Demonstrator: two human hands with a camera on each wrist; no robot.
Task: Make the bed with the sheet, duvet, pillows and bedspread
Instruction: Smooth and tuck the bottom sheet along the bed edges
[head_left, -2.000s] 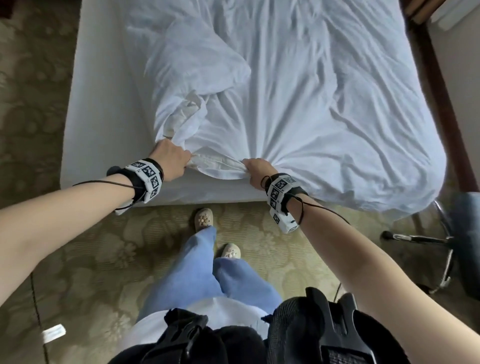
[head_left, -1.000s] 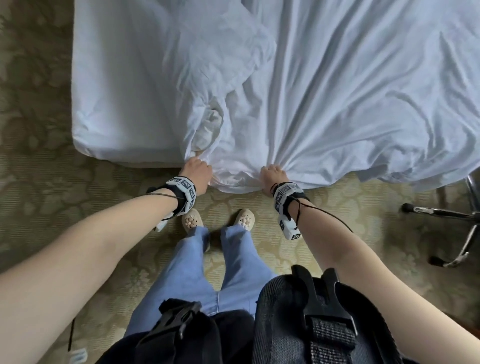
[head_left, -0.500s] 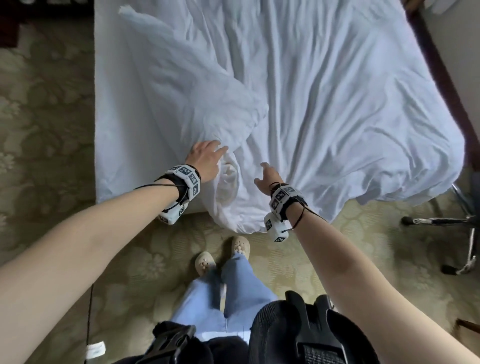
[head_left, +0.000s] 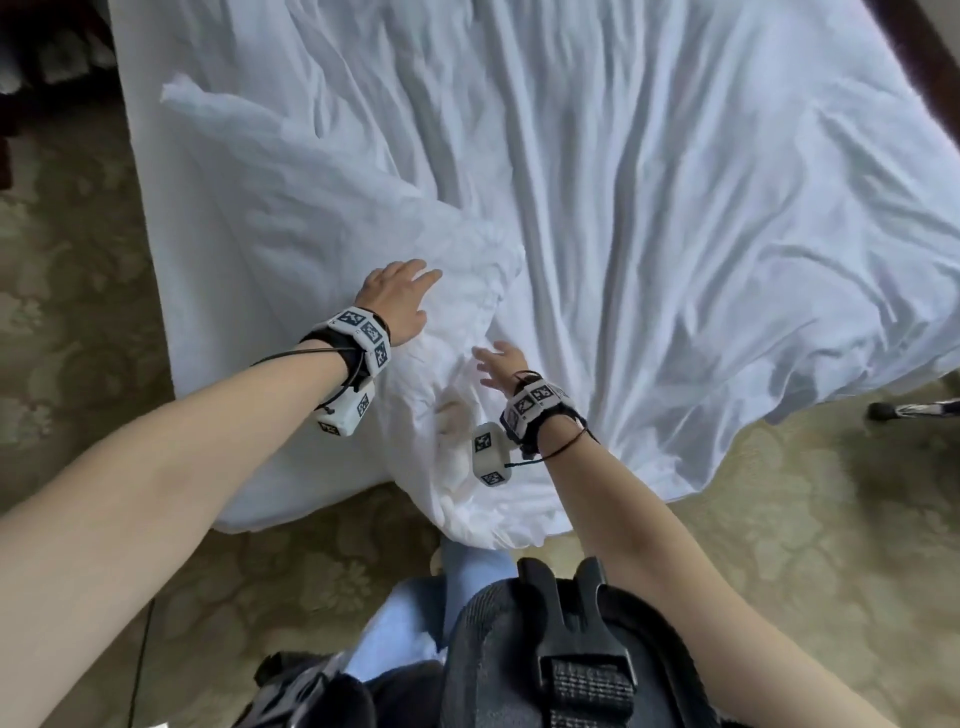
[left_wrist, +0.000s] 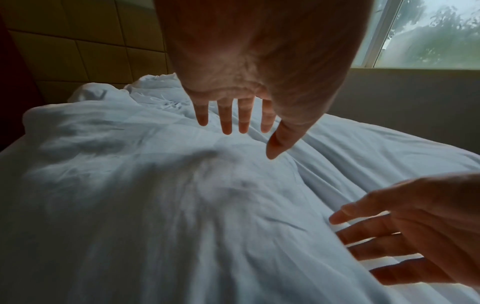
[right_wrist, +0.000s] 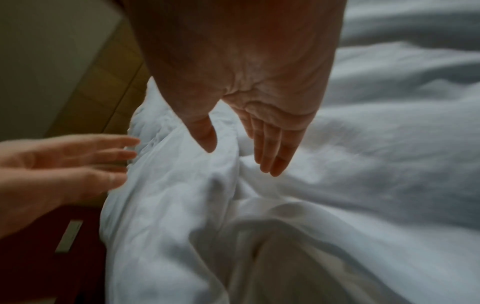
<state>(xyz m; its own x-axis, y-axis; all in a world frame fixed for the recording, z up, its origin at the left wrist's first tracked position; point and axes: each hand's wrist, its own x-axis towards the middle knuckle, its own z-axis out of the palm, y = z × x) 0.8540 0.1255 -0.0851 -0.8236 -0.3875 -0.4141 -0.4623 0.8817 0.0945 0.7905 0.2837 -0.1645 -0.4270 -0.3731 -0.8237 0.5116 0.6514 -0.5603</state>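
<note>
Left hand (head_left: 397, 299): fingers spread and straight, grasping nothing, poised over or resting lightly on the folded-over flap of the white duvet (head_left: 649, 234); contact cannot be confirmed from the wrist view. Right hand (head_left: 498, 364): fingers likewise extended and loose, empty, hovering just above the bunched cloth at the foot edge. Duvet: white, heavily creased, spread over most of the bed (head_left: 156, 234), its long axis running from the person at the foot away toward the head end; the creases fan outward from the gathered corner (head_left: 483, 499) that hangs off the foot edge just before the person's legs. Folded flap: lies diagonally on the left half, pointing from the gathered corner up and left toward the far left side, leaving a strip of bare white bed surface exposed along the left edge. Position relative to hands: the flap sits directly under and ahead of the left hand, which is the nearer one; the right hand is beside it, closer to the hanging corner. Judgement: unfolding the flap leftward likely falls to the left hand.
</note>
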